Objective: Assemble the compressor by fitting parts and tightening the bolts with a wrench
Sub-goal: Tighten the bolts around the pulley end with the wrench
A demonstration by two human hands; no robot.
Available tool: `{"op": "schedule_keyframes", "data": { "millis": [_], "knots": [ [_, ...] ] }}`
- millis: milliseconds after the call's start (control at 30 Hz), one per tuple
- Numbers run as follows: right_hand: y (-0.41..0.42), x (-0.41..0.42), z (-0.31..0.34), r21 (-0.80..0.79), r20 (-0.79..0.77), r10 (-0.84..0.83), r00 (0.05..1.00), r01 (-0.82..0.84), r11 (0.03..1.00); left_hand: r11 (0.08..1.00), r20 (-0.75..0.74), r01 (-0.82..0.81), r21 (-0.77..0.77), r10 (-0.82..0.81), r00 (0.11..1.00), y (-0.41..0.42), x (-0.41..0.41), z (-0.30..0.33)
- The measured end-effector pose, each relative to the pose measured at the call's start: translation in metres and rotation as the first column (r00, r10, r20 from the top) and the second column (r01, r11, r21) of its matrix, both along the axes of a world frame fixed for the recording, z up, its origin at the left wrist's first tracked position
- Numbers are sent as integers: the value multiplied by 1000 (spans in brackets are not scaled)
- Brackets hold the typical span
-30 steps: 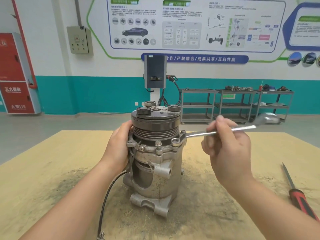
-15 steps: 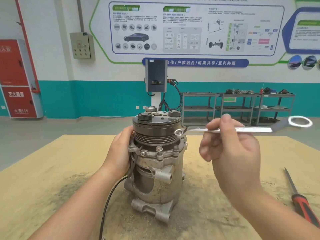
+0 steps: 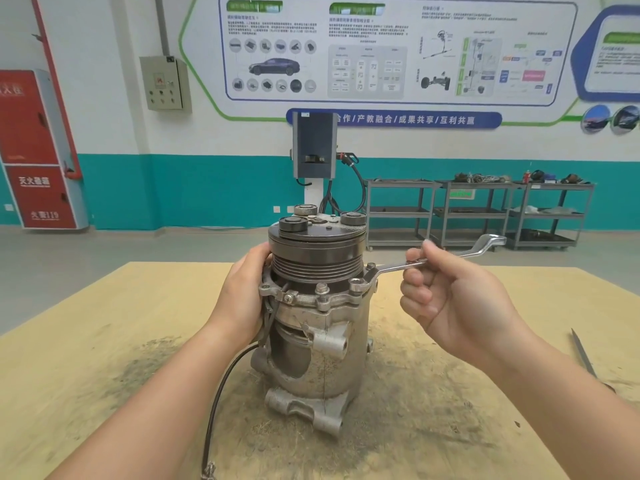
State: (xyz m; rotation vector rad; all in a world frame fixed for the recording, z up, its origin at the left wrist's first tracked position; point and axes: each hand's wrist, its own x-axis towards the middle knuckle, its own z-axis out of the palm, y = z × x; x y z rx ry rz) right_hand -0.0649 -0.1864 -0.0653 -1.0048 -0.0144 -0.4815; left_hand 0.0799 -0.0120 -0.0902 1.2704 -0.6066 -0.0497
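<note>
The compressor (image 3: 313,320) stands upright near the middle of the wooden table (image 3: 104,358), with bare board on every side of it and the table's far edge well behind. A black cable (image 3: 221,393) trails from its left flank toward the near edge. A screwdriver (image 3: 583,355) lies well apart to the right, near the table's right edge.

The left hand (image 3: 242,296) holds the compressor's left side, its palm against the flange and its fingers curled round behind the grooved pulley (image 3: 317,263); their tips are hidden. The right hand (image 3: 453,296) pinches the wrench (image 3: 429,259) at mid-shaft between thumb and curled fingers. Left of those fingers, the wrench's ring end appears to sit over 1 flange bolt (image 3: 356,284), though the seating is hard to confirm. The other ring end juts past the fingers to the upper right, in open air.
</note>
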Motion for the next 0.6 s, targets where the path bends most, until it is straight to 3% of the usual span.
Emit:
{"op": "schedule_keyframes", "data": {
  "millis": [67,133,200,300,333,400,433,500,600],
  "knots": [
    [2,-1,-8,-209,145,-128,981,157,965,1000,0,-6,3,6,1000,0,1,-1],
    [7,-2,-19,-415,381,-210,900,370,832,1000,4,-12,6,12,1000,0,2,-1],
    [11,-5,-27,-537,629,-187,755,595,598,1000,7,-12,8,12,1000,0,1,-1],
    [21,-8,-31,-585,798,-28,601,786,199,1000,-13,-5,6,5,1000,0,-1,1],
    [26,-8,-30,-574,818,32,574,812,109,1000,-19,-1,-2,1,1000,0,-2,1],
    [33,-10,-29,-558,828,81,555,829,21,1000,-25,1,-31,-1,1000,-1,-4,2],
    [35,-12,-28,-574,819,55,572,819,25,999,-25,3,-44,-4,1000,-1,-5,3],
    [36,-16,-22,-612,777,-73,626,777,146,999,-26,-1,-52,0,1000,-1,-6,3],
    [33,-20,-8,-493,600,-331,728,663,564,999,-20,-5,-38,4,1000,0,-6,3]
  ]
}}
